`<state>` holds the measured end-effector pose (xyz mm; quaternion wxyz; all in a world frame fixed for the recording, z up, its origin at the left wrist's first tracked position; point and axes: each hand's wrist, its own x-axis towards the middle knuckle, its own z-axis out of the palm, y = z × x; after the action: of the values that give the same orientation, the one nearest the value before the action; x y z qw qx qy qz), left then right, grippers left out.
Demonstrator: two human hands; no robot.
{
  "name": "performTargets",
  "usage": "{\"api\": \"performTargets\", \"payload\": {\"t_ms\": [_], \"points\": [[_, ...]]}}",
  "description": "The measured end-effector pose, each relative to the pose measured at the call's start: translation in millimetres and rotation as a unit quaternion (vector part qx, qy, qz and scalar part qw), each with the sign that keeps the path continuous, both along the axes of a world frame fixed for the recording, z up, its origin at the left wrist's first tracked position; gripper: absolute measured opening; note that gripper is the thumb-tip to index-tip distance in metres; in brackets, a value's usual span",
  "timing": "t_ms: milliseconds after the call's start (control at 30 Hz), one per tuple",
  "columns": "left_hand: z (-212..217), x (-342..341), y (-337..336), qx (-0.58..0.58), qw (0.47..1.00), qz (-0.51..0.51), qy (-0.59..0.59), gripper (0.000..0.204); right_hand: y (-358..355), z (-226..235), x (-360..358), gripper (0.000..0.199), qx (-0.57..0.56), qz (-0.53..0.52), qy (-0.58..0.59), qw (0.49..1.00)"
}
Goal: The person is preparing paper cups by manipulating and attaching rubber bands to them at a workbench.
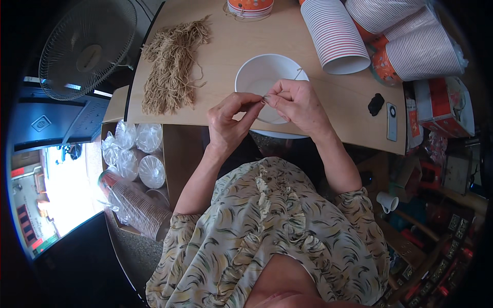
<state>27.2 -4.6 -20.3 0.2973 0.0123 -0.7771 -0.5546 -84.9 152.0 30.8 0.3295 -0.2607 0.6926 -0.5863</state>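
My left hand (232, 115) and my right hand (300, 107) meet fingertip to fingertip above the near part of a round white paper tub (257, 66). Both are closed in a pinch on a thin tan cord (299, 72). One end of that cord sticks up behind my right hand, over the tub's rim. Most of its length is hidden by the fingers. The tub stands at the table's near edge with its mouth toward me, and its pale inside shows. To the left lies a tangled heap of tan cords (169, 69).
Nested paper tubs (336, 38) lie at the back right, beside bagged stacks (421, 51). An orange tub (250, 7) stands at the far edge. A black lump (376, 104) and a slim silver device (392, 121) lie right. A fan (88, 54) and a box of wrapped tubs (138, 149) are left.
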Motion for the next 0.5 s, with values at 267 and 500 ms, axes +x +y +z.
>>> {"api": "performTargets", "payload": {"t_ms": [267,500], "points": [[6.2,0.3,1.0,-0.072,0.996,0.038,0.035,0.018,-0.8,-0.1,1.1,0.011,-0.004,0.000,-0.014,1.000],[9.1,2.7,-1.2,-0.068,0.997,0.016,-0.016,0.014,1.9,-0.1,-3.0,0.012,-0.004,0.012,-0.031,0.999]]}}
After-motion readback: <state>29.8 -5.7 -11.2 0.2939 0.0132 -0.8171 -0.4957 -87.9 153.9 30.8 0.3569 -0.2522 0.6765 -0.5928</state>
